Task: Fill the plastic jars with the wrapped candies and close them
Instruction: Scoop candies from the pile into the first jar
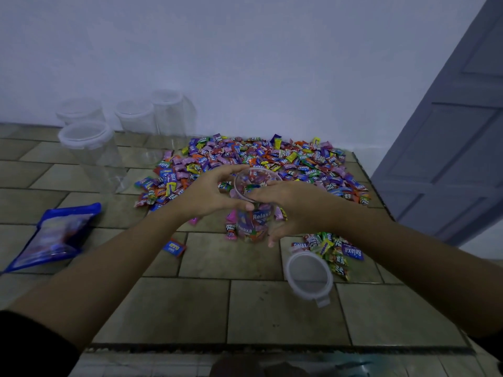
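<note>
A clear plastic jar [254, 221] stands open on the tiled counter in front of a big heap of wrapped candies [261, 164]; wrapped candies fill its lower part. My left hand [209, 193] curls round the jar's rim from the left, thumb at the front. My right hand [294, 206] wraps the jar's right side, fingers lying across the mouth. Its white-rimmed lid [309, 276] lies flat to the lower right. A smaller pile of candies [330, 250] sits beside the lid.
Several lidded empty jars [89, 148] stand at the back left by the wall. A blue bag [54, 236] lies at the left, a single blue candy [174, 247] near my left forearm. The counter's front edge [272, 348] is close; a grey door [449, 159] stands right.
</note>
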